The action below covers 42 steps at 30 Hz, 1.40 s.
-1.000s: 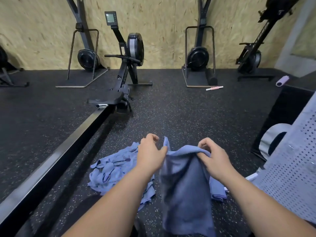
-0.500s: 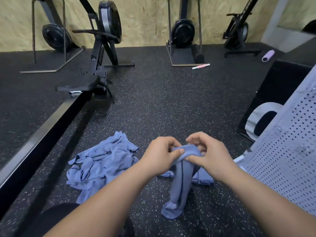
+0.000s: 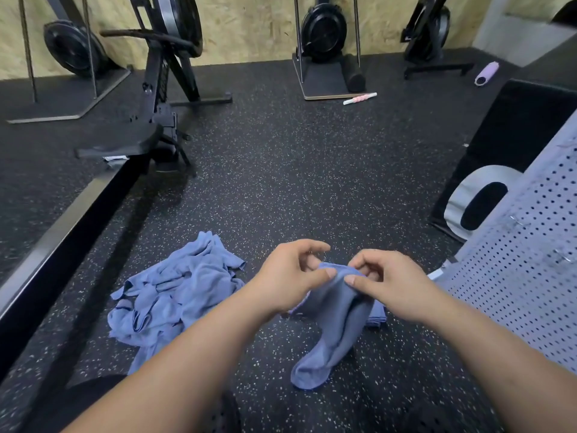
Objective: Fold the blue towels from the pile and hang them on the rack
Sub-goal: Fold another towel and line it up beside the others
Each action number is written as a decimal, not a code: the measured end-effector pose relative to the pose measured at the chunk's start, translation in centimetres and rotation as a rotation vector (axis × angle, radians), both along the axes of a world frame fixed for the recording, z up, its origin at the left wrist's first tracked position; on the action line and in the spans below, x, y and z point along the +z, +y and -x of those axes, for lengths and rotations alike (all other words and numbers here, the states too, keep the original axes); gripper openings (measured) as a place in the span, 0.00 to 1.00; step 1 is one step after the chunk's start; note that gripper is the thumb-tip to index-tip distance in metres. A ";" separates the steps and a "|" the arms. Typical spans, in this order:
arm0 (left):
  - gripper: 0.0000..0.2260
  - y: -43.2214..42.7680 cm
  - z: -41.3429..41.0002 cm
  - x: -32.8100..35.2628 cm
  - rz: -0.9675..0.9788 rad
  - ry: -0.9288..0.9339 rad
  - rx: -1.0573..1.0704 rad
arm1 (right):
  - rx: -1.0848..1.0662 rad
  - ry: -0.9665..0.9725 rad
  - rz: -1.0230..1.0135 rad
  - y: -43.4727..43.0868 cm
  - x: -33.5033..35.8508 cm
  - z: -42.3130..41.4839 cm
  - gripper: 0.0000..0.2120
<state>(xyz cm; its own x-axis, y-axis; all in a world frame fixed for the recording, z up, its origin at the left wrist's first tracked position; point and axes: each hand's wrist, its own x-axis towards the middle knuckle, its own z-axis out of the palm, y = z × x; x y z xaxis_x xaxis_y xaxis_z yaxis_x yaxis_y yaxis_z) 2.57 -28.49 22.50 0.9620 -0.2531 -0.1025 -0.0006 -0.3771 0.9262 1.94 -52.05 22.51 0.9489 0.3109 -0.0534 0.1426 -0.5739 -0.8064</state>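
Observation:
A blue towel (image 3: 334, 326) hangs bunched between both hands, its lower end touching the speckled floor. My left hand (image 3: 288, 276) pinches the towel's top edge between thumb and fingers. My right hand (image 3: 385, 278) pinches the same edge just to the right, thumbs nearly meeting. A crumpled pile of blue towels (image 3: 175, 295) lies on the floor to the left. Another blue towel (image 3: 376, 315) lies flat behind the held one, mostly hidden. A grey perforated panel (image 3: 530, 260) stands at the right edge; whether it is the rack I cannot tell.
A rowing machine (image 3: 156, 98) and its long black rail (image 3: 46, 245) run along the left. More machines stand against the wooden wall. A pink roller stick (image 3: 359, 98), a purple roller (image 3: 485, 73) and a black mat (image 3: 512, 139) lie farther back.
My hands have come together at the towel's top edge, so the spread towel now hangs narrow and bunched. The view has tilted downward.

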 end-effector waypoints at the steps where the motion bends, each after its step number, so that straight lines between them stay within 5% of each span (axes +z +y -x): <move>1: 0.14 -0.1 0.0 -0.1 -0.023 -0.010 -0.020 | -0.001 -0.016 0.031 -0.1 -0.1 0.1 0.07; 4: 0.02 -0.2 -0.1 -0.2 -0.220 -0.092 -0.053 | -0.010 -0.036 0.060 -0.3 -0.3 0.3 0.04; 9: 0.05 -0.5 0.1 0.8 -0.557 -0.340 0.022 | 0.014 0.039 0.038 -0.7 -0.5 0.4 0.03; 16: 0.05 3.0 -1.7 2.4 -0.529 -0.433 0.332 | 0.003 0.049 -0.054 -2.8 1.5 -0.1 0.04; 20: 0.05 6.1 -2.6 3.3 -0.558 -0.400 0.524 | -0.142 -0.053 0.117 -4.9 1.6 -1.0 0.05; 24: 0.05 5.2 -1.6 2.7 -0.543 -0.321 0.347 | -0.247 -0.216 0.269 -3.7 1.8 -0.1 0.08; 27: 0.15 2.6 0.2 1.9 -0.481 -0.324 0.088 | -0.140 -0.227 0.168 -1.3 1.7 0.8 0.05; 30: 0.14 0.4 1.5 1.3 -0.360 -0.312 -0.049 | -0.014 -0.230 0.081 0.5 1.6 1.4 0.02; 33: 0.04 -0.6 1.8 1.0 -0.332 -0.310 -0.052 | -0.014 -0.230 0.027 1.3 1.7 1.4 0.03; 42: 0.04 0.2 0.1 1.3 -0.360 -0.331 0.157 | -0.039 -0.115 0.055 -0.7 1.2 0.4 0.04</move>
<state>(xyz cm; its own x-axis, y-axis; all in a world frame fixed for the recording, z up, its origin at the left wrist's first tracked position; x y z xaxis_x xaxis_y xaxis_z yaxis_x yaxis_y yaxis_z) 2.46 -28.25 23.78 0.9812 -0.1078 0.1600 -0.1897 -0.6913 0.6972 1.52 -52.71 23.69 0.9610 0.2735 0.0409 0.2094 -0.6233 -0.7534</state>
